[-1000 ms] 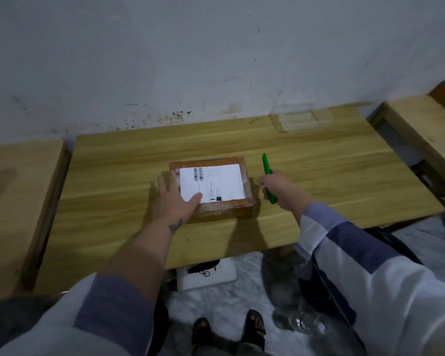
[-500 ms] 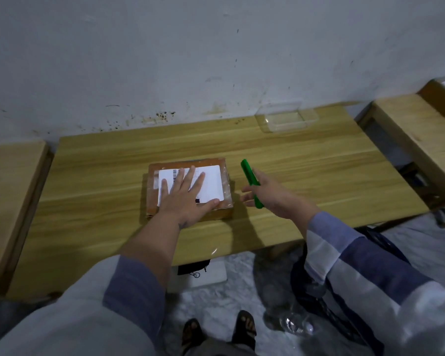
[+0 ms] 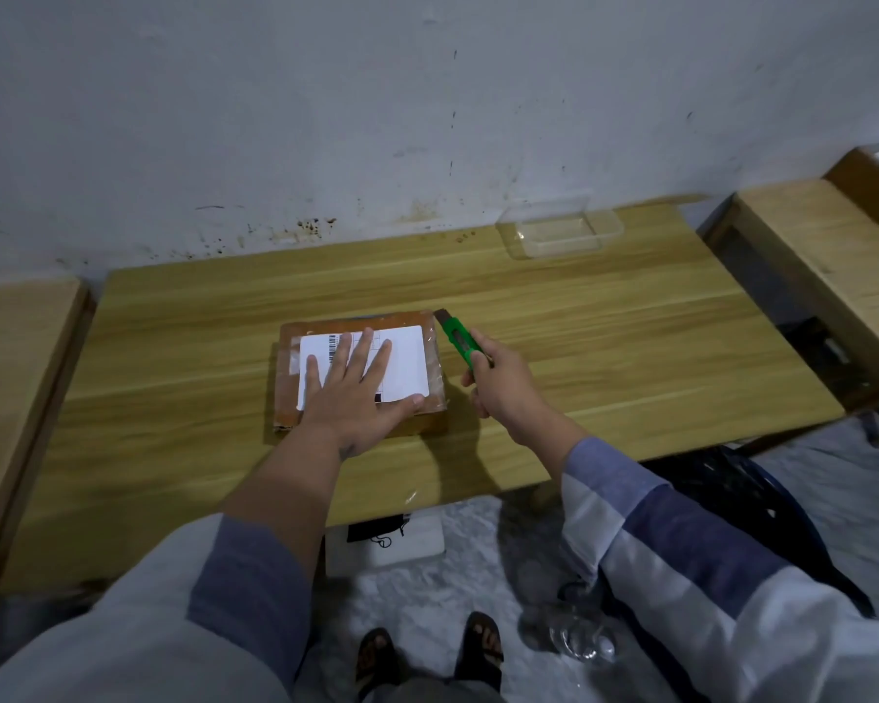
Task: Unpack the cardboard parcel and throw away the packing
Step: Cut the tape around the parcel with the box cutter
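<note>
A flat brown cardboard parcel [image 3: 361, 370] lies closed at the centre of the frame, wrapped in clear tape. A white shipping label [image 3: 407, 362] with a barcode covers most of its top face.

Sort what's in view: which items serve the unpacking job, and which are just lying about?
In use:
parcel, pressed flat by the left hand
green cutter, held in the right hand

Lying about:
clear plastic tub
bottle on the floor
</note>
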The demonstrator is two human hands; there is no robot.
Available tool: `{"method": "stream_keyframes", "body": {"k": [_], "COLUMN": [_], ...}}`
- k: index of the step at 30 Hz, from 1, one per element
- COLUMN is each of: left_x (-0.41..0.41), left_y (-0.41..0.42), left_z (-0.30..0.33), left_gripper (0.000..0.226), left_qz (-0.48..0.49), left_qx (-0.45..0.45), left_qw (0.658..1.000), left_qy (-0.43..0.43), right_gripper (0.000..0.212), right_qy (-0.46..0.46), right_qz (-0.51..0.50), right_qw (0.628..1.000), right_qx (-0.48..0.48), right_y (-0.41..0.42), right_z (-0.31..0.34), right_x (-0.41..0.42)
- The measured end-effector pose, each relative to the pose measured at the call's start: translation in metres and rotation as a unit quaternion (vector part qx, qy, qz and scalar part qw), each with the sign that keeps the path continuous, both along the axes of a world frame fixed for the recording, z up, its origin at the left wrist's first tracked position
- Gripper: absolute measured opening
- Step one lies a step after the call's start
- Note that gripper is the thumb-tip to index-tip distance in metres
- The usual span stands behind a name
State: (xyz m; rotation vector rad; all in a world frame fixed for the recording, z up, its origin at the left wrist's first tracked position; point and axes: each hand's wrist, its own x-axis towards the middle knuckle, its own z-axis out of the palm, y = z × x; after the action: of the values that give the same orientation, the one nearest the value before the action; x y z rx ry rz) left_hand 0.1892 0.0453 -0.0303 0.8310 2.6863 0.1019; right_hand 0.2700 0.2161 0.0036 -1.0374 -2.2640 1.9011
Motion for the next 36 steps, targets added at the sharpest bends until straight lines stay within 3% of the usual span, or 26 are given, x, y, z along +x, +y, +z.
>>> {"method": "stream_keyframes", "body": {"k": [6,22,36], "left_x": [0.001,0.0,0.001], "left_y": [-0.002,-0.002,0.0], "left_z": [-0.001,-0.005,-0.005], "left_gripper": [0.123,0.117,0.113], "left_qz": [-0.011,-0.018,-0.012], "left_qx": [0.005,0.015,0.004], "left_qw": [1.0,0.999,1.0], "left_qy": [0.007,0.033,0.026], "right_gripper": [0.044,0.041,0.04], "right_qy": [0.003,-0.014,-0.037], "right_qz": [-0.013,-0.036,0.012], "right_qw": [1.0,0.997,0.997], "right_qx": [0.013,-0.073,-0.061], "right_y": [-0.003,0.005,0.012], "right_z": [-0.003,0.001,0.003], "right_x": [-0.004,-0.004,-0.002]}}
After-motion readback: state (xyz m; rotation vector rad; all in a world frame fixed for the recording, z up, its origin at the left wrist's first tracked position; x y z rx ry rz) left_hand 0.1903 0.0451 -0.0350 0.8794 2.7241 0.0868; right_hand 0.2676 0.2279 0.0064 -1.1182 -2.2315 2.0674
